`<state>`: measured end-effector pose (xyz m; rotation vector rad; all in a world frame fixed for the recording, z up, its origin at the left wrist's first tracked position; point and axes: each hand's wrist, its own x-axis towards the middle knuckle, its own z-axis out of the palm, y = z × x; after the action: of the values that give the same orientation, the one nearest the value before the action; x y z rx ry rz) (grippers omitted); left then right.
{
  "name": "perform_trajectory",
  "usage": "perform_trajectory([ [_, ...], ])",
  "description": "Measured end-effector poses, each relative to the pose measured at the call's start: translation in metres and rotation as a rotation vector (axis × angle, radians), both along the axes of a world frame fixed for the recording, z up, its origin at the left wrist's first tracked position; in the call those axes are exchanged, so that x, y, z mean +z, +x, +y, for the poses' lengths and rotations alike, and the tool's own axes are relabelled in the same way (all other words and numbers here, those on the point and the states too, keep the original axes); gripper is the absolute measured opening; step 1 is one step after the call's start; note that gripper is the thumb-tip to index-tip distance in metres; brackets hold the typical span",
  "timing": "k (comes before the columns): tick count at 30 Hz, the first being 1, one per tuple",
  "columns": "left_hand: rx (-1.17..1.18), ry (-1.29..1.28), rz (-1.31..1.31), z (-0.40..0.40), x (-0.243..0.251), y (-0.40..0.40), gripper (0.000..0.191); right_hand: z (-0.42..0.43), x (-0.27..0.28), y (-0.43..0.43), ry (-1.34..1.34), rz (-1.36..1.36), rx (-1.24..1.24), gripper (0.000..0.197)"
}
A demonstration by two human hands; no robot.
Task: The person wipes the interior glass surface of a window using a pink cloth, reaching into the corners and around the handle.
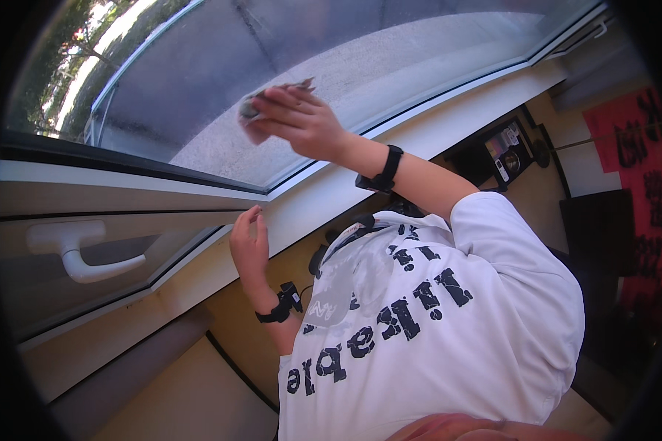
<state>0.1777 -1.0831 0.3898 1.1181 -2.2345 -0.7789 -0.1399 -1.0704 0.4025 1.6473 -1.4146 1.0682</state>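
My right hand (pixel 303 118) is spread over a crumpled greyish rag (pixel 248 109) and holds it against the window pane (pixel 331 49). Part of the rag lies hidden under the fingers, and a pinkish patch shows below it. Lower and to the left, my left hand (pixel 250 248) is raised beside the corner of the white window frame (pixel 273 193). Its thumb and fingers are a little apart, with nothing seen between them. Whether its fingertips touch the frame I cannot tell. Black straps with small devices sit on both wrists.
A white window handle (pixel 88 253) juts from the sash on the left. The pale sill (pixel 419 118) runs below the glass. Behind my right arm are a dark open case with small items (pixel 510 149), a dark chair back (pixel 598 231) and red paper with black writing (pixel 629 138).
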Motion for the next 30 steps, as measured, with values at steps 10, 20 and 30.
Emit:
perform_trajectory([
  [10, 0.131, -0.27, 0.042, -0.019, 0.024, -0.033, 0.007, 0.135, -0.024, -0.335, -0.244, -0.364, -0.568, 0.05],
  [20, 0.23, -0.231, -0.047, -0.017, 0.028, -0.035, 0.011, 0.2, -0.101, -0.458, -0.09, -1.025, -0.306, 0.036],
  [30, 0.244, -0.142, -0.046, -0.015, 0.003, -0.01, 0.012, 0.072, -0.051, -0.149, 0.162, -0.988, 0.34, 0.028],
])
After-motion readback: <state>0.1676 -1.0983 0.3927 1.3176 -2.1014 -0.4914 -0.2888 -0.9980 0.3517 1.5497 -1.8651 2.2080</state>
